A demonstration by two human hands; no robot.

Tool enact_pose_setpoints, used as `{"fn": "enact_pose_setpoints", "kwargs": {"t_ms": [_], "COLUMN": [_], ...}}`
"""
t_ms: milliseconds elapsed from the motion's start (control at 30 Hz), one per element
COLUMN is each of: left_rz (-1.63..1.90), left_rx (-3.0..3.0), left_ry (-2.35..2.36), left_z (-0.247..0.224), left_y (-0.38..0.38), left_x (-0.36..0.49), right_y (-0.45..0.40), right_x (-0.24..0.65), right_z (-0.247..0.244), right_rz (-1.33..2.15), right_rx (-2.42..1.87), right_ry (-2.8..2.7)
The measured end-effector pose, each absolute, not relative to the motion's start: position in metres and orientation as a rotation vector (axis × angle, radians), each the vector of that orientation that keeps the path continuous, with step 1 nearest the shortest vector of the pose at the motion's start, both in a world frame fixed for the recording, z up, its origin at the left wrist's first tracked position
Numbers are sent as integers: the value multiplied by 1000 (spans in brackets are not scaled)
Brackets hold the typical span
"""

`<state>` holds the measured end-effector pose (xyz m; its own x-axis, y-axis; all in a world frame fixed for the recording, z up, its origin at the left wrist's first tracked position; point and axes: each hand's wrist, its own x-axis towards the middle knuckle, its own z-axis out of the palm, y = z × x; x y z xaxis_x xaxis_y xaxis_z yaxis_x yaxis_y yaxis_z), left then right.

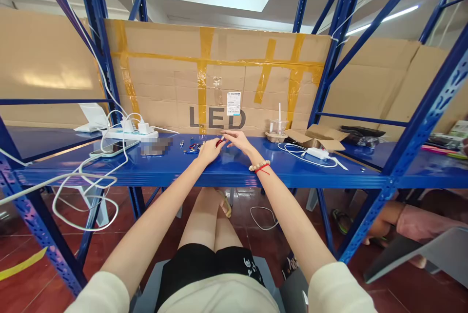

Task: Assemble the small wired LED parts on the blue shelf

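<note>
Apparently, a small red item (219, 142) sits pinched in the left hand's (209, 151) fingertips.

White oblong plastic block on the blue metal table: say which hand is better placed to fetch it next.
Probably the right hand: it is nearer the white oblong plastic block, while the left hand seems to hold a small red object.

Cream sleeves (341, 288), black shorts (204, 269), beaded bracelet (259, 166)

Black "LED" — large letters on the cardboard panel (161, 84) — only.
</note>
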<state>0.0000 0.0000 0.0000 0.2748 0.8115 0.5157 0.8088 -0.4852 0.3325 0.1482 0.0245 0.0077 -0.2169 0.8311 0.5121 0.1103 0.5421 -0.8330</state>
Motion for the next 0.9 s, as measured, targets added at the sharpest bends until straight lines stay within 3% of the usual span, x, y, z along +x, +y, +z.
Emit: {"fn": "enact_pose_setpoints", "kwargs": {"t_ms": [900], "left_rz": [1114], "left_rx": [2509], "left_ry": [1397], "left_z": [-1], "left_y": [4], "left_x": [-5], "right_y": [15], "right_x": [150], "right_z": [10], "right_rz": [779], "right_rx": [-845], "right_ry": [-1658]}}
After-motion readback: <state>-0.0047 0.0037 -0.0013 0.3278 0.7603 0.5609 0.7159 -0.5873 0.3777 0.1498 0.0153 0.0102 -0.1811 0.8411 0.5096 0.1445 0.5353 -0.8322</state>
